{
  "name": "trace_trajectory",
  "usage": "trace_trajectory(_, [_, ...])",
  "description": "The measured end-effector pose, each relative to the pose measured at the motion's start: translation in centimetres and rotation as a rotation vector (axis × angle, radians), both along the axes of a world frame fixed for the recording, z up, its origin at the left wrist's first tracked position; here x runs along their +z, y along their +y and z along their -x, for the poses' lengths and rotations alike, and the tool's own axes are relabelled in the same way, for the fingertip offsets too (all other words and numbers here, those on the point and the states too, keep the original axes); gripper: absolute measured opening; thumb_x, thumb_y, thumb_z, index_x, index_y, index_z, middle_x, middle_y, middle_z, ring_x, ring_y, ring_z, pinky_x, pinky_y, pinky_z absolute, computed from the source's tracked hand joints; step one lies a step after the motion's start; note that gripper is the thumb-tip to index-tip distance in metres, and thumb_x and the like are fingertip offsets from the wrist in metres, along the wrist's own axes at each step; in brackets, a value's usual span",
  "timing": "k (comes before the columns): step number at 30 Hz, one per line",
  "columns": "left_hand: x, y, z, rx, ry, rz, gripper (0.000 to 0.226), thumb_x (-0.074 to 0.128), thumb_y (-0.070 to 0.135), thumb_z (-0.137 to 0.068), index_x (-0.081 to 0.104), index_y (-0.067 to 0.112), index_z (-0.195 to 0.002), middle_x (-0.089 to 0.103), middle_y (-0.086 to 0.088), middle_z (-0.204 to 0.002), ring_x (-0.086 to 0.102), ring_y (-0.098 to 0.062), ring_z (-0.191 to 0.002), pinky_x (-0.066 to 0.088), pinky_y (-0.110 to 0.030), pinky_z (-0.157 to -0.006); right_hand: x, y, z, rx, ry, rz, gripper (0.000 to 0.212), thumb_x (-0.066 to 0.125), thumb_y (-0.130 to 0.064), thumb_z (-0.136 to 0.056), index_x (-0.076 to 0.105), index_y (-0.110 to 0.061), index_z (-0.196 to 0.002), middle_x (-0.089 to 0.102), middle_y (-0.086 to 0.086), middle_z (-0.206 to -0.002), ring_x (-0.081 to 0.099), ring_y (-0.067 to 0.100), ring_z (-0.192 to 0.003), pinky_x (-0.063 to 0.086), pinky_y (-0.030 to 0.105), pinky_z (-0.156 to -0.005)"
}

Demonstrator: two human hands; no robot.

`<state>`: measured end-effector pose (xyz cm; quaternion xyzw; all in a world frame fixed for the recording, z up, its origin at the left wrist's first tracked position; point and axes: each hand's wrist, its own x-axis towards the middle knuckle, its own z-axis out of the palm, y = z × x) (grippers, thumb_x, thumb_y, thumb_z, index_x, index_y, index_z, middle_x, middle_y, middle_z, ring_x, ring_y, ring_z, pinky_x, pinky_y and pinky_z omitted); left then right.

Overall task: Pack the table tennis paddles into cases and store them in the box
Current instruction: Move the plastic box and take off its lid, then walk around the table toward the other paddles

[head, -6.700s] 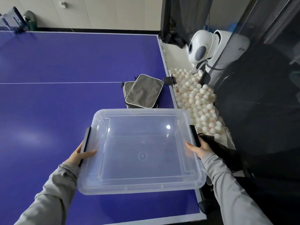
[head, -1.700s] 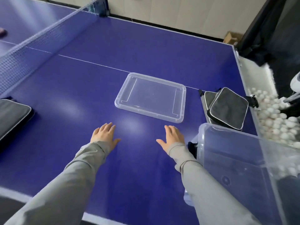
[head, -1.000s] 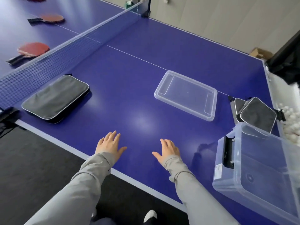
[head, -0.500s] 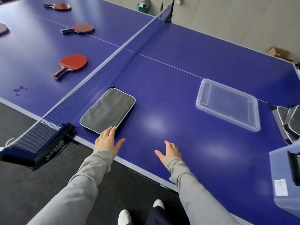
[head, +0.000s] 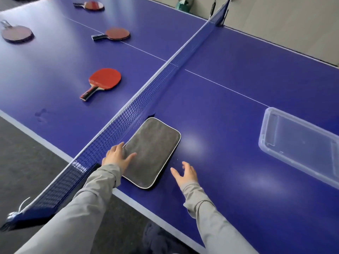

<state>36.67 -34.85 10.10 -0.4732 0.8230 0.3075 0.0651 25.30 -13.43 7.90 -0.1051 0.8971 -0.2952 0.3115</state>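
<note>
A grey paddle case (head: 153,151) with white piping lies flat on the blue table beside the net. My left hand (head: 117,158) rests on its near left corner, fingers spread. My right hand (head: 185,173) hovers open just to the right of the case, holding nothing. Beyond the net lie several paddles: a bright red one (head: 102,81) nearest, a darker one (head: 113,34) behind it, one at the far left (head: 16,33) and one at the top (head: 91,5). The clear box lid (head: 300,145) lies at the right. The box itself is out of view.
The net (head: 146,92) runs diagonally across the table, its clamp (head: 22,215) at the near edge. The near table edge (head: 146,200) passes under my forearms, with dark floor below. A wall and some items stand beyond the far end.
My view has swung left, and the box and the other cases have left the frame. My left hand has slid onto the grey case; my right hand has come up beside it.
</note>
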Motion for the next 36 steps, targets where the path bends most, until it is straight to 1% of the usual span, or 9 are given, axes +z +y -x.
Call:
trace_trajectory(4, [-1.2, -2.6, 1.9, 0.009, -0.001, -0.121, 0.078, 0.058, 0.054, -0.083, 0.026, 0.02, -0.146, 0.033, -0.007, -0.148, 0.031, -0.027, -0.137, 0.027, -0.043, -0.112, -0.8, -3.1, 0.9, -0.065, -0.045, 0.023, 0.066, 0.064, -0.039, -0.084, 0.038, -0.007, -0.135, 0.049, 0.011, -0.131, 0.046, 0.026, -0.121, 0.035, 0.033, -0.105])
trace_trajectory(8, [-2.0, -4.3, 3.9, -0.034, 0.004, -0.269, 0.082, 0.065, 0.05, -0.08, 0.028, 0.018, -0.146, 0.036, -0.008, -0.146, 0.036, -0.026, -0.134, 0.028, -0.038, -0.112, -1.2, -4.9, 1.2, -0.136, -0.09, 0.004, 0.07, 0.067, -0.038, -0.082, 0.037, -0.005, -0.136, 0.048, 0.013, -0.134, 0.045, 0.027, -0.124, 0.033, 0.034, -0.107])
trace_trajectory(15, [-4.0, -6.4, 6.4, -0.07, 0.013, -0.399, 0.075, 0.075, 0.044, -0.074, 0.043, 0.017, -0.137, 0.043, -0.01, -0.133, 0.046, -0.025, -0.122, 0.032, -0.031, -0.106, -1.9, -7.7, 1.1, -0.324, -0.114, 0.007, 0.077, 0.073, -0.035, -0.077, 0.034, -0.006, -0.138, 0.042, 0.013, -0.136, 0.041, 0.026, -0.127, 0.031, 0.029, -0.105])
trace_trajectory(21, [-4.9, -6.8, 7.5, -0.082, -0.009, -0.442, 0.078, 0.079, 0.04, -0.07, 0.042, 0.016, -0.134, 0.045, -0.013, -0.128, 0.049, -0.031, -0.117, 0.037, -0.039, -0.106, -1.9, -9.4, 0.2, -0.486, -0.156, 0.085, 0.076, 0.073, -0.022, -0.078, 0.03, -0.009, -0.139, 0.037, 0.014, -0.137, 0.041, 0.026, -0.126, 0.032, 0.026, -0.101])
trace_trajectory(25, [-5.3, -6.7, 7.7, -0.028, 0.121, -0.585, 0.067, 0.081, 0.025, -0.07, 0.047, 0.01, -0.125, 0.059, -0.011, -0.12, 0.058, -0.023, -0.1, 0.045, -0.032, -0.093, -0.8, -9.0, 0.3, -0.529, -0.151, 0.143, 0.072, 0.073, -0.018, -0.078, 0.033, -0.009, -0.138, 0.04, 0.015, -0.138, 0.043, 0.027, -0.126, 0.034, 0.034, -0.107])
trace_trajectory(27, [-5.2, -6.4, 8.1, 0.055, 0.183, -0.684, 0.064, 0.081, 0.017, -0.071, 0.047, 0.008, -0.125, 0.06, -0.012, -0.117, 0.06, -0.024, -0.096, 0.048, -0.035, -0.092, 0.1, -8.4, 0.6, -0.542, -0.131, 0.161, 0.071, 0.073, -0.017, -0.078, 0.035, -0.011, -0.138, 0.042, 0.013, -0.138, 0.043, 0.026, -0.126, 0.034, 0.036, -0.108])
trace_trajectory(31, [-4.1, -5.3, 9.3, 0.134, 0.229, -0.903, 0.068, 0.087, 0.023, -0.061, 0.052, 0.009, -0.118, 0.064, -0.012, -0.105, 0.064, -0.03, -0.094, 0.052, -0.044, -0.09, 2.6, -6.0, 1.6, -0.526, -0.075, 0.18, 0.069, 0.073, -0.018, -0.078, 0.037, -0.014, -0.136, 0.045, 0.01, -0.136, 0.044, 0.024, -0.124, 0.036, 0.036, -0.107])
trace_trajectory(34, [-2.3, -4.1, 10.1, 0.082, 0.228, -1.057, 0.058, 0.083, 0.03, -0.046, 0.06, 0.015, -0.097, 0.068, -0.007, -0.093, 0.066, -0.024, -0.077, 0.055, -0.036, -0.068, 4.4, -3.8, 2.6, -0.503, -0.065, 0.188, 0.069, 0.073, -0.017, -0.078, 0.037, -0.017, -0.136, 0.045, 0.01, -0.135, 0.046, 0.024, -0.122, 0.037, 0.04, -0.107])
trace_trajectory(36, [-1.2, -2.9, 10.7, 0.042, 0.218, -1.124, 0.054, 0.082, 0.028, -0.046, 0.058, 0.02, -0.095, 0.067, -0.007, -0.092, 0.063, -0.022, -0.072, 0.052, -0.032, -0.059, 5.5, -2.2, 3.1, -0.504, -0.053, 0.193, 0.069, 0.074, -0.018, -0.077, 0.037, -0.018, -0.136, 0.044, 0.008, -0.136, 0.046, 0.024, -0.123, 0.038, 0.042, -0.107])
